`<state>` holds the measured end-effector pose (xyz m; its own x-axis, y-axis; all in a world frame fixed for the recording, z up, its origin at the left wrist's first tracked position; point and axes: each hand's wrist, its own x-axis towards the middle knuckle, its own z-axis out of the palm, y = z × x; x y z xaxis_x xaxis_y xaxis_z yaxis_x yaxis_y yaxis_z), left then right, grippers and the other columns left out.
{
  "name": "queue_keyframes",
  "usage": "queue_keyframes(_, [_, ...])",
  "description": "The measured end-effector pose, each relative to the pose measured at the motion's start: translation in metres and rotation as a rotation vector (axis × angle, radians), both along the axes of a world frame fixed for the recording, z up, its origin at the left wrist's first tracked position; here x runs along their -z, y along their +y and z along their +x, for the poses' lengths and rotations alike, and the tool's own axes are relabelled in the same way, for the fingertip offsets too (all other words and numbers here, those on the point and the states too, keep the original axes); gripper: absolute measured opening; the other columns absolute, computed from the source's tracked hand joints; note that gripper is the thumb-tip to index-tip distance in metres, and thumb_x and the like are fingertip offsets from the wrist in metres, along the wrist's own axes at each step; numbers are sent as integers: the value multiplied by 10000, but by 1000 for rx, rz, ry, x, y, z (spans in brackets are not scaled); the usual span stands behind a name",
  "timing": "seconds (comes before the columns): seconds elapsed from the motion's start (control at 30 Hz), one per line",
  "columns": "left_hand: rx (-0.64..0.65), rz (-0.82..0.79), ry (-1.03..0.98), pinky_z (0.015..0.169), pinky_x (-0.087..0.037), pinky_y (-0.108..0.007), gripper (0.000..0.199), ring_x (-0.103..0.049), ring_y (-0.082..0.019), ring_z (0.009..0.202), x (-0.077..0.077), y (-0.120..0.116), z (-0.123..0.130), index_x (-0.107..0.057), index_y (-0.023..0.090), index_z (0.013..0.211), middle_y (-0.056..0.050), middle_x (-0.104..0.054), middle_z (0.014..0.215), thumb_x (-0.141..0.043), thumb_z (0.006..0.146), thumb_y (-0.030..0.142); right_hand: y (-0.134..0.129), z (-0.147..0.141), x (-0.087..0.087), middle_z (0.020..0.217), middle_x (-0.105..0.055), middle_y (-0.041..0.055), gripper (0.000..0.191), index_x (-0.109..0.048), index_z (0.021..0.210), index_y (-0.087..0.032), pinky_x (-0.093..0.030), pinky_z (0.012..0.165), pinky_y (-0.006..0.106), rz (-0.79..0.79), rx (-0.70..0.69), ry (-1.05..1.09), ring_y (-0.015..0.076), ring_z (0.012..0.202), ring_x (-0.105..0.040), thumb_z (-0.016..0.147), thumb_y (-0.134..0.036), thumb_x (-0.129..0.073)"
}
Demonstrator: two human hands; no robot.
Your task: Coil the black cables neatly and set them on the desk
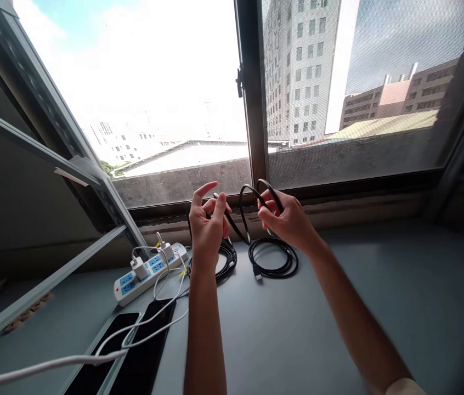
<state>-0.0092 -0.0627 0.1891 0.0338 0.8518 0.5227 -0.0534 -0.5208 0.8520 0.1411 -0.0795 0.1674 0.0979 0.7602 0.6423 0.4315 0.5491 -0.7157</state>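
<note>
A loose black cable hangs in loops between my two hands, above the grey desktop. My left hand has its lower fingers curled around one part of the cable, while its index finger and thumb stick up. On the other side, my right hand is closed on the cable, pinching it between thumb and fingers. Two coiled black USB cables lie on the desk below. The left coil is partly hidden behind my left wrist; the right coil shows a USB plug at its near side.
A white power strip with two white chargers lies to the left. White charging cords run over two dark phones. A metal frame stands at the left; a window rises behind the desk.
</note>
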Motion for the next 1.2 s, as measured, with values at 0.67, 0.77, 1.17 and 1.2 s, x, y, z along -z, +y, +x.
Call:
queue_keyframes(0.67, [236,-51,323,448,-432,-192,445,-555,-77,484,-1,-8,-2,-416,221,1233,-40,-650,898,-403,879,490,-6,0,2,675,-492,-38,512,-576,1088,-172,-360,448,172,-65,-351,34,66,533,-405,659,-382,-760])
queue_keyframes(0.77, [204,-62,371,416,-418,-194,442,-560,-88,443,-2,-11,-4,-407,211,1241,-43,-676,851,-372,894,482,-7,3,0,673,-523,-22,409,-610,1057,-147,-378,466,182,-44,-343,18,74,538,-449,737,-391,-687])
queue_keyframes(1.17, [323,-77,308,279,-91,-156,514,-195,-38,222,-8,-21,-8,-448,200,1233,106,-329,308,-386,864,551,-9,10,-6,480,-473,-61,224,-527,851,-169,-323,348,168,-230,-257,168,82,364,-450,826,-391,-545])
queue_keyframes(1.2, [350,-91,282,279,-93,-153,510,-185,-36,229,-8,-23,-5,-433,203,1248,107,-326,313,-393,867,539,-11,8,-8,502,-476,-63,255,-511,853,-175,-311,348,166,-224,-318,192,74,367,-438,829,-427,-543])
